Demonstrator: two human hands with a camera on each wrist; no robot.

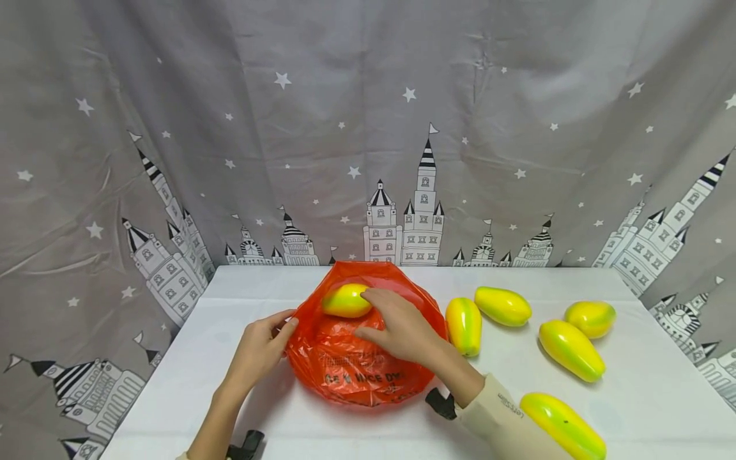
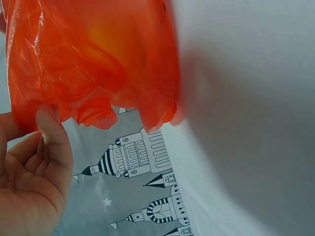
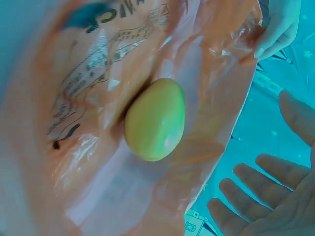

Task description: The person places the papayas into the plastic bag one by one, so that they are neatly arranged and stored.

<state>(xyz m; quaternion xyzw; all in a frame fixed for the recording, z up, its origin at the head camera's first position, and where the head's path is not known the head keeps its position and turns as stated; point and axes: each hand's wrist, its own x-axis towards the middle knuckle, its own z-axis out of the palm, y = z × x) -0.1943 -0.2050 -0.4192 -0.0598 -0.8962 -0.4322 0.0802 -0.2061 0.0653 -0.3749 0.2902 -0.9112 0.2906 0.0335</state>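
Note:
A red plastic bag with dark lettering lies on the white table, its mouth spread wide. My left hand pinches the bag's left rim between thumb and fingers, and the left wrist view shows this hand gripping the film. Inside the bag rests a yellow-green fruit, papaya-like in shape. Over the bag's mouth is my right hand, fingers extended. In the right wrist view this hand has spread fingers that hold nothing, apart from the fruit.
Several more such fruits lie to the right of the bag: one upright fruit close beside it, another fruit behind, a pair farther right, and a front fruit near my right sleeve. A grey castle-print curtain hangs behind the table.

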